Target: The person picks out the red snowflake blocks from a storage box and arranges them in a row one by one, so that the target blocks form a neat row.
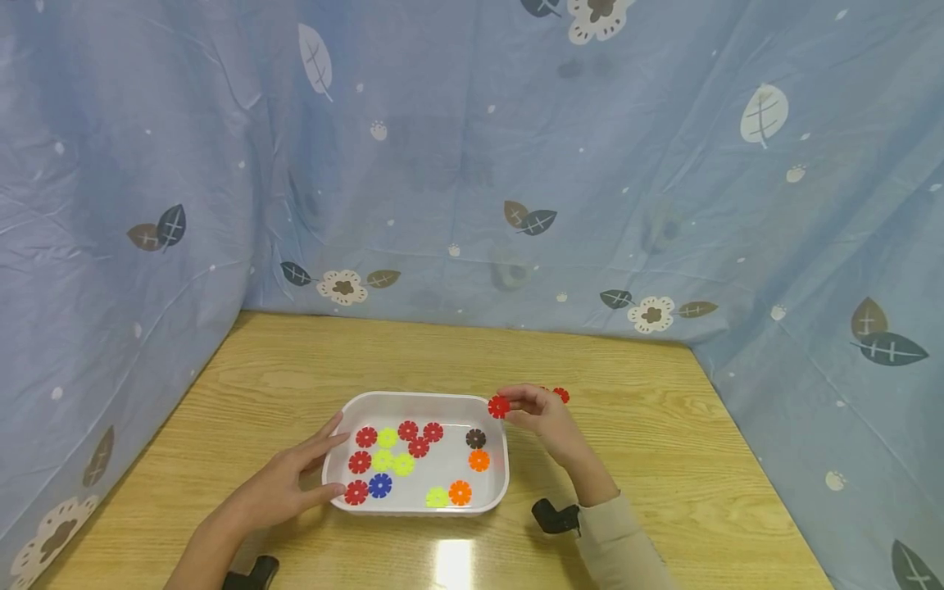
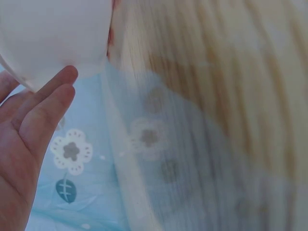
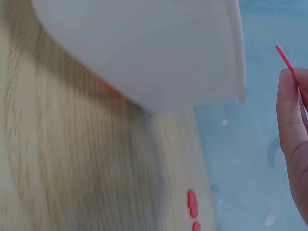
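Observation:
My right hand (image 1: 542, 418) pinches a red notched plastic snowflake disc (image 1: 498, 407) between thumb and fingers, over the right rim of the white plastic tray (image 1: 420, 396). In the right wrist view the held disc (image 3: 284, 57) shows edge-on. My left hand (image 1: 298, 479) rests at the tray's left end, fingers relaxed and fairly straight, the thumb near the front corner. Inside the tray lie several red discs (image 1: 360, 462), yellow discs (image 1: 383, 460), orange discs (image 1: 460, 492), one blue disc (image 1: 380, 485) and one dark brown disc (image 1: 475, 438).
More red discs (image 1: 561, 395) lie on the wooden table (image 1: 627, 442) beyond my right hand, partly hidden by it. Blue patterned curtains (image 1: 442, 164) close off the back and both sides. Black devices (image 1: 555, 518) show at both wrists.

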A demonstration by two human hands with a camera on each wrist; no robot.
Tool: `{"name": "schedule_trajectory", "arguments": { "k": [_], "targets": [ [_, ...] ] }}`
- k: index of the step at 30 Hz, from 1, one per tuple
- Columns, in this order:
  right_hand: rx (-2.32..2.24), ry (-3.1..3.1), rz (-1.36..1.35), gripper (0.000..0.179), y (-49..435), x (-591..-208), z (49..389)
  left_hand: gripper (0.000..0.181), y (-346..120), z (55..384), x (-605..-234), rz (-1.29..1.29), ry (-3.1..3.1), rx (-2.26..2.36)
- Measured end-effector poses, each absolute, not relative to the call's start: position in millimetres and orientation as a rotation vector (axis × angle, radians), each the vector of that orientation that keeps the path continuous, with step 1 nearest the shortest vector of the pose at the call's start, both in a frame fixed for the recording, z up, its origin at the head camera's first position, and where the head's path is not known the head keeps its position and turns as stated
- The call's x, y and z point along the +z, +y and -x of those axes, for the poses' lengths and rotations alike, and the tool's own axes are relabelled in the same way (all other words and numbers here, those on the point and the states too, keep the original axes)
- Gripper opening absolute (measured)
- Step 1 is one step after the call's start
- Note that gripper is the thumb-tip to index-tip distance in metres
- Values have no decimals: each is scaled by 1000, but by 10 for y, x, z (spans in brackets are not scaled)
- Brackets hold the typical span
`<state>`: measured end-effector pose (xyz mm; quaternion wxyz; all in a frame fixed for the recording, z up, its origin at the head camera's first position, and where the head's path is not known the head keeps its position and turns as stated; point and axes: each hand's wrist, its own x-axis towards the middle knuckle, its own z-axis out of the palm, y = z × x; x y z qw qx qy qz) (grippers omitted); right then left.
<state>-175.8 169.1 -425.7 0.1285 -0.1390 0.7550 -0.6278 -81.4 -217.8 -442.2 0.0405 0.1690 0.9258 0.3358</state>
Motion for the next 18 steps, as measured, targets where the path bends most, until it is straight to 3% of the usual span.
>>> {"name": "schedule_trajectory", "arguments": {
  "k": [18],
  "targets": [
    [-2094, 2143, 103, 43, 2139, -4558, 1869, 66, -2164, 803, -4398, -522, 2832, 1030]
  ]
}}
